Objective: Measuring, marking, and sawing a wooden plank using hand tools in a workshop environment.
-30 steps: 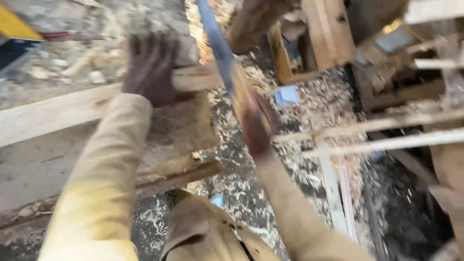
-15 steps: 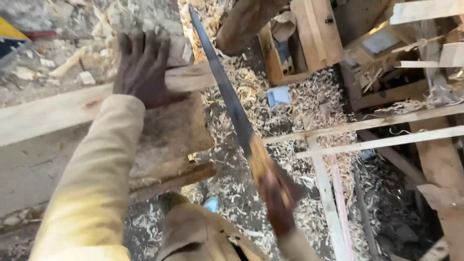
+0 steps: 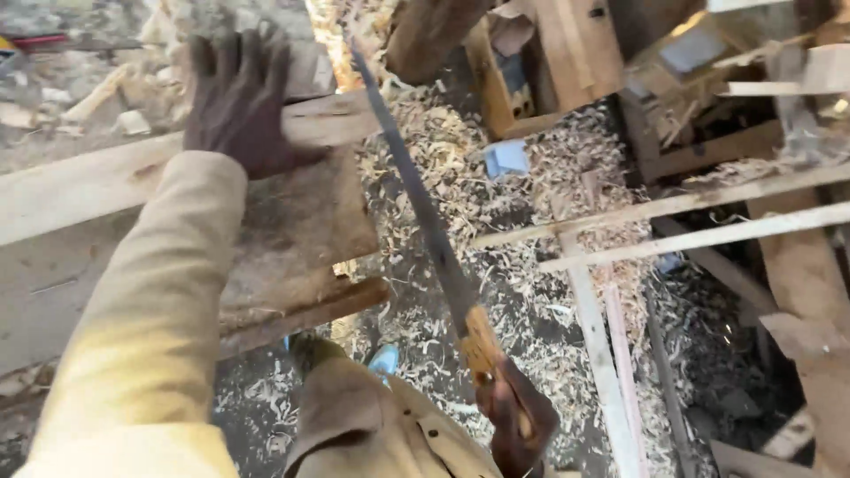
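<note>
My left hand (image 3: 239,102) lies flat with fingers spread on a pale wooden plank (image 3: 80,181) that rests across a worn workbench (image 3: 301,221). My right hand (image 3: 518,420) grips the wooden handle of a handsaw (image 3: 416,195) at the bottom of the view. The long dark blade slants up and to the left, its upper part meeting the plank's right end beside my left hand. My yellow sleeve covers much of the plank and the bench.
Wood shavings (image 3: 460,159) cover the ground to the right of the bench. Thin pale battens (image 3: 673,208) lie crossed at the right, wooden boxes and offcuts (image 3: 549,62) stand at the back. My shoe (image 3: 381,358) shows under the bench edge.
My right hand has pulled the saw back and down toward me, so more of the blade shows. The left hand has stayed pressed on the plank.
</note>
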